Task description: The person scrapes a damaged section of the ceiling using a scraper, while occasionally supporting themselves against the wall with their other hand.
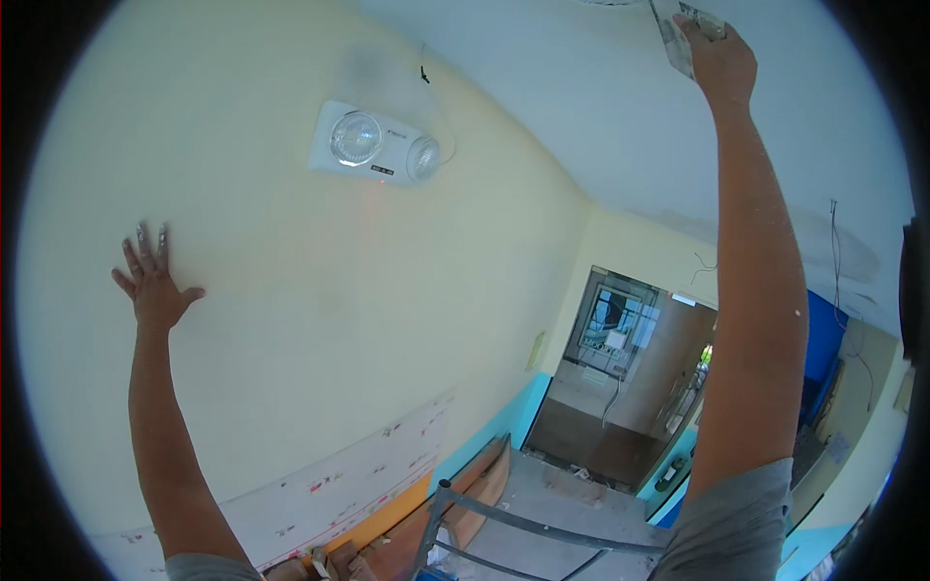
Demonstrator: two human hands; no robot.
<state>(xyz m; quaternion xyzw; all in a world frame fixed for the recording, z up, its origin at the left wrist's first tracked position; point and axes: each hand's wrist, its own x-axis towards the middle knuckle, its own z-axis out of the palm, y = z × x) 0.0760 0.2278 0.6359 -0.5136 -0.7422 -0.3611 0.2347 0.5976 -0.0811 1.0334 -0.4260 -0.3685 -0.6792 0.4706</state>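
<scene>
My left hand (155, 286) lies flat with fingers spread against the cream wall (291, 281), its fingertips smeared with white. Raised high at the upper right, my right hand (725, 68) grips a putty knife (670, 44) near the pale ceiling (542, 68). The knife's thin blade is smudged, and its handle is mostly hidden by the fingers. Whether the blade touches the ceiling, I cannot tell. Between my arms, a white twin-lamp emergency light (392, 143) is mounted on the wall.
Dark metal rails (542, 531) stand below me, above the grey floor (518, 499). Brown boards (475, 494) lie along the wall's foot. Beyond is a doorway (620, 387). Loose wires (835, 232) hang from the ceiling at right. A printed white sheet (339, 484) covers the lower wall.
</scene>
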